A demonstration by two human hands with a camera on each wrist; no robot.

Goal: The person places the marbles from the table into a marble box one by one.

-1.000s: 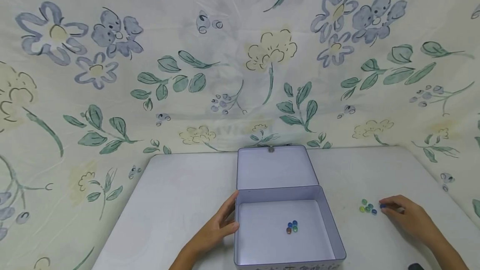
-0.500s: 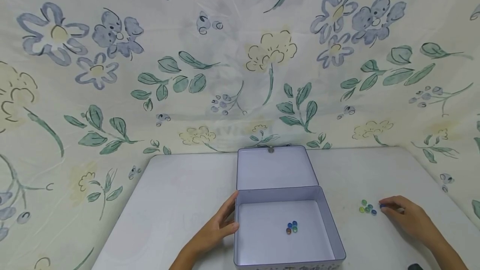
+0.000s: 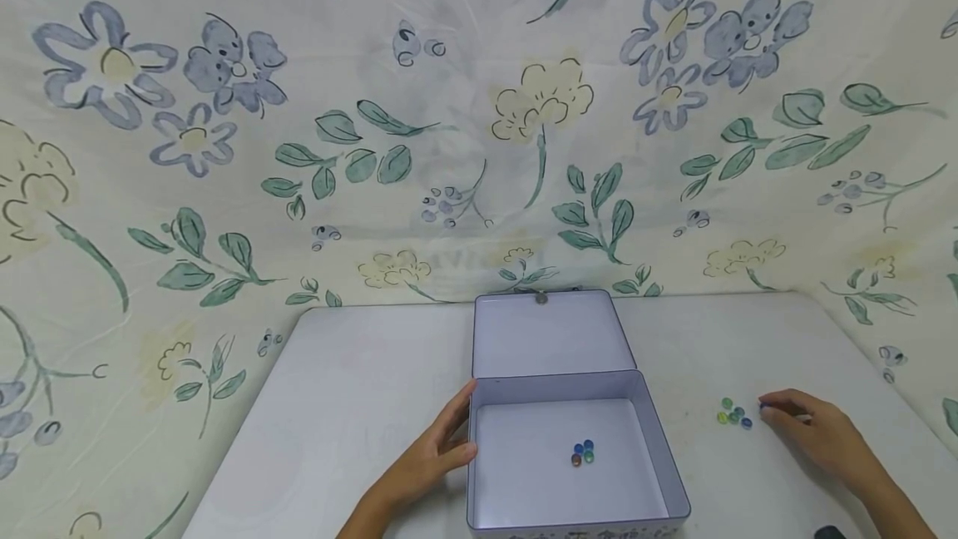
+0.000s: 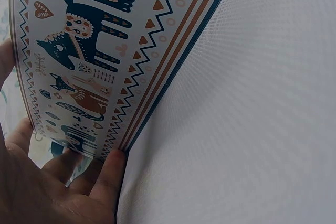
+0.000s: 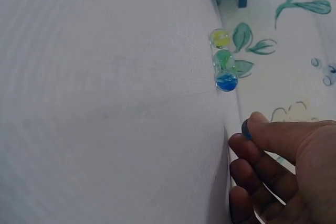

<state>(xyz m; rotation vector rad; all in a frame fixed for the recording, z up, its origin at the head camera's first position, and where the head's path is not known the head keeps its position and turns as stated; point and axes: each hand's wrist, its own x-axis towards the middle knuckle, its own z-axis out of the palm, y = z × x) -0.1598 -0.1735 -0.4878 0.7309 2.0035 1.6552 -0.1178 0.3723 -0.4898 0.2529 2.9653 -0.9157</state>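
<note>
An open tin box (image 3: pixel 479 389) stands at the table's near middle, its lid (image 3: pixel 554 331) lying back flat. Several glass marbles (image 3: pixel 584 453) sit together on its floor. My left hand (image 3: pixel 462 432) rests with straight fingers against the box's left wall; the left wrist view shows my fingers (image 4: pixel 107 169) at the foot of the patterned wall (image 4: pixel 89 66). To the right, a small cluster of loose marbles (image 3: pixel 733 415) lies on the table, seen as yellow, green and blue marbles (image 5: pixel 223 59) in the right wrist view. Just right of them, my right hand (image 3: pixel 767 409) pinches a dark blue marble (image 5: pixel 244 128).
The white table (image 3: pixel 359 406) is backed and flanked by a floral cloth (image 3: pixel 479 131) that hangs close behind the box. A small dark object (image 3: pixel 827 532) shows at the bottom right edge.
</note>
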